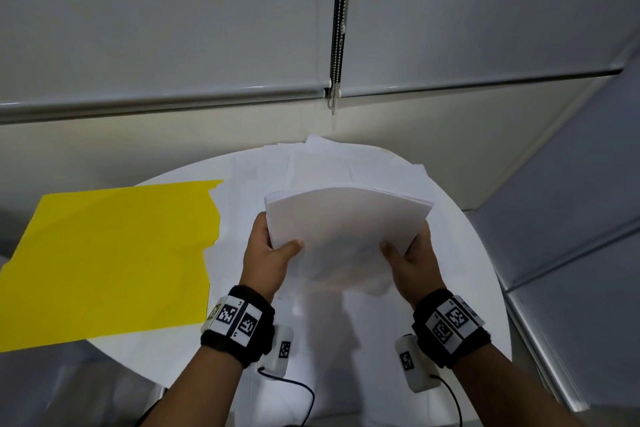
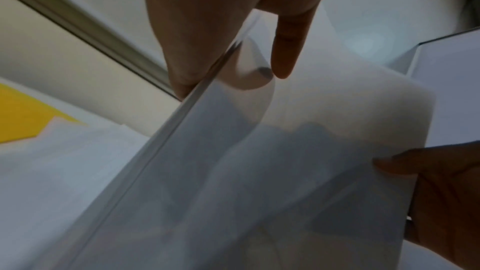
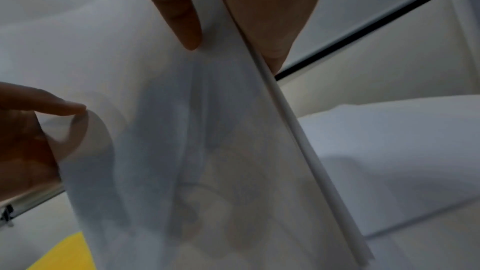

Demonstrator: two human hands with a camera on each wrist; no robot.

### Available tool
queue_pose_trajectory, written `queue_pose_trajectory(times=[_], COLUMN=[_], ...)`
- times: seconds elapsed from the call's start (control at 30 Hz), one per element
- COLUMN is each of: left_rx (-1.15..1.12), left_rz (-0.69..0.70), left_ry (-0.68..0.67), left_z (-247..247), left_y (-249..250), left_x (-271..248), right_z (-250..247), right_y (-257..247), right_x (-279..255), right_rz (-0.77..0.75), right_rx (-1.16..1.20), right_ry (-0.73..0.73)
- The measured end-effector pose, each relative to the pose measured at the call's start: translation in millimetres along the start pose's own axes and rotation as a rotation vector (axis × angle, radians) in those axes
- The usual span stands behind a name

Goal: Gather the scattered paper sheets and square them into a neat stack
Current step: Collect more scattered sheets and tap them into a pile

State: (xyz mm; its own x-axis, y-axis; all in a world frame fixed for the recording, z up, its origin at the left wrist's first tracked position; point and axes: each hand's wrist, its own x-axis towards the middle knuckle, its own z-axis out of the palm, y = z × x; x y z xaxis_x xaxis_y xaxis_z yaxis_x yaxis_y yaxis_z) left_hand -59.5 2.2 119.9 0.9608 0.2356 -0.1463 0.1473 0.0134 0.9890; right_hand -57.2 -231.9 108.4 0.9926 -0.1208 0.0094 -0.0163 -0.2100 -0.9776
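Observation:
A bundle of white paper sheets (image 1: 346,229) stands on edge above the round white table (image 1: 478,305), bowed slightly toward me. My left hand (image 1: 266,250) grips its left edge, thumb on the near face. My right hand (image 1: 410,250) grips its right edge the same way. In the left wrist view the bundle (image 2: 259,171) fills the frame, with my left hand (image 2: 233,44) pinching its edge. In the right wrist view my right hand (image 3: 228,17) pinches the bundle (image 3: 182,151). More loose white sheets (image 1: 339,163) lie scattered on the far side of the table.
Several yellow sheets (image 1: 110,260) lie overlapped at the table's left side, hanging past its rim. A window blind with a bead chain (image 1: 337,45) hangs behind the table. Black cables (image 1: 301,392) trail from my wrist cameras at the table's near edge.

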Motion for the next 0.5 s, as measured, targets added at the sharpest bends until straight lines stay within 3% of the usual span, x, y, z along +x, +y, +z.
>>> queue_pose_trajectory(times=[0.27,0.5], left_rx=[-0.048,0.109], left_rz=[-0.09,-0.183], left_ry=[-0.041,-0.12], left_z=[-3.0,0.1], left_y=[-19.2,-50.0], left_x=[-9.6,-10.2], right_z=[-1.2,-7.3], right_y=[11.6,30.6], right_x=[-11.7,-11.5], right_rz=[0.029,0.162], right_rx=[0.026,-0.116], right_ry=[0.025,-0.058])
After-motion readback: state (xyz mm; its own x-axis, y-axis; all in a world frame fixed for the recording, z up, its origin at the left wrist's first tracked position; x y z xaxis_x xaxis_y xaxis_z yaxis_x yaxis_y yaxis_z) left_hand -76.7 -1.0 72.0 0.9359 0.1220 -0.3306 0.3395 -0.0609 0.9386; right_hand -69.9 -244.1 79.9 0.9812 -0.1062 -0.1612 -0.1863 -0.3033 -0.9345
